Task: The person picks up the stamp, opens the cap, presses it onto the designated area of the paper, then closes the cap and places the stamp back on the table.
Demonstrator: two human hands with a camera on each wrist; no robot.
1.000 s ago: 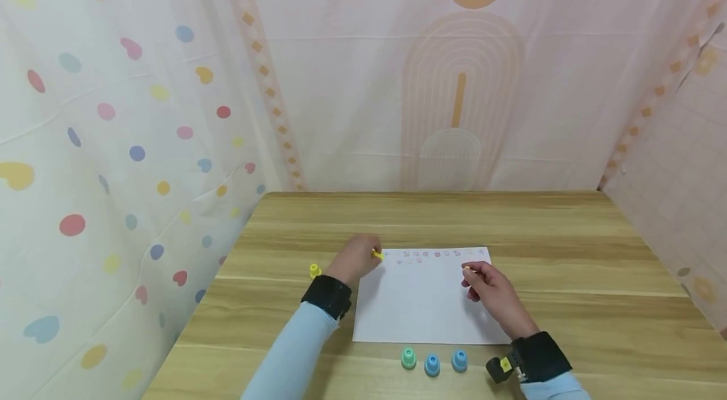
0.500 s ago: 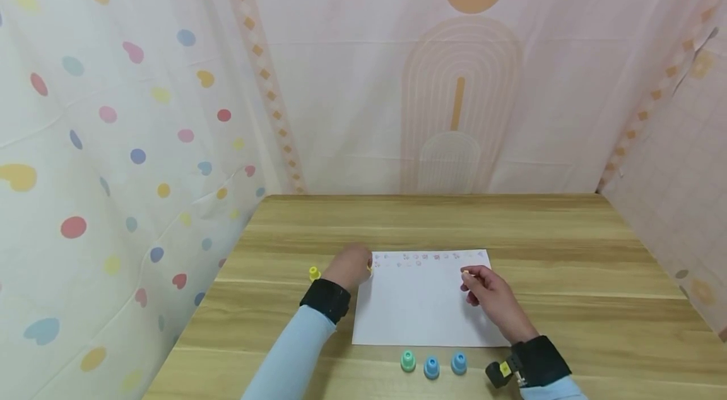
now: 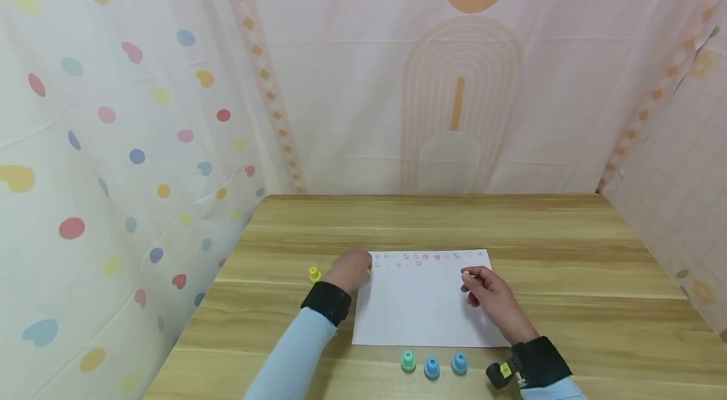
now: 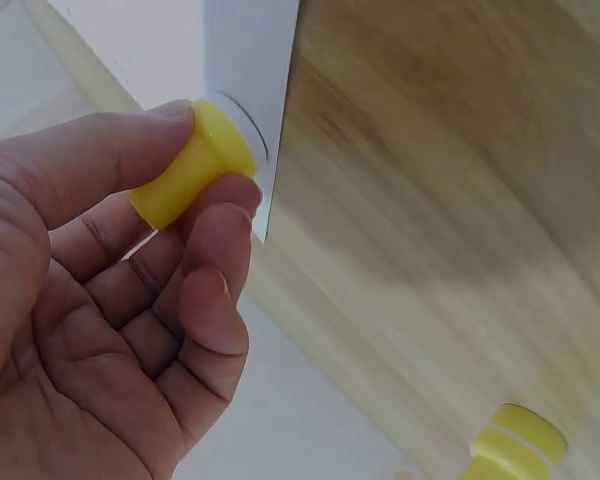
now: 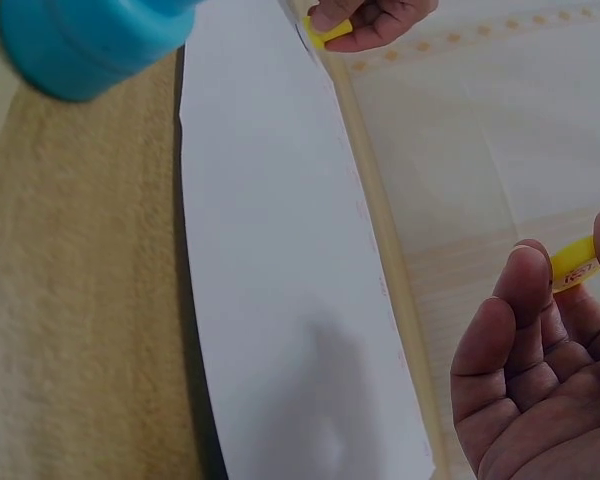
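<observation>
My left hand (image 3: 352, 267) pinches a yellow toy stamp (image 4: 195, 165) between thumb and fingers, its end down at the left edge of a white sheet of paper (image 3: 426, 311). In the left wrist view, the stamp's lower rim meets or nearly meets the paper; I cannot tell which. Over the sheet's right side, my right hand (image 3: 493, 294) pinches a small yellow cap (image 5: 577, 268) with a reddish picture on its face. Small reddish and purplish stamped prints (image 3: 437, 257) run along the paper's top edge, with a shorter second row below.
Another yellow stamp (image 3: 315, 274) stands left of my left hand. One green stamp (image 3: 407, 361) and two blue stamps, the left one (image 3: 431, 368) and the right one (image 3: 459, 363), stand before the paper's front edge. The wooden table (image 3: 568, 248) backs onto a patterned curtain.
My left hand has moved left and slightly nearer with the yellow stamp, from the paper's top left to its left edge, uncovering prints there. The right hand has stayed almost still.
</observation>
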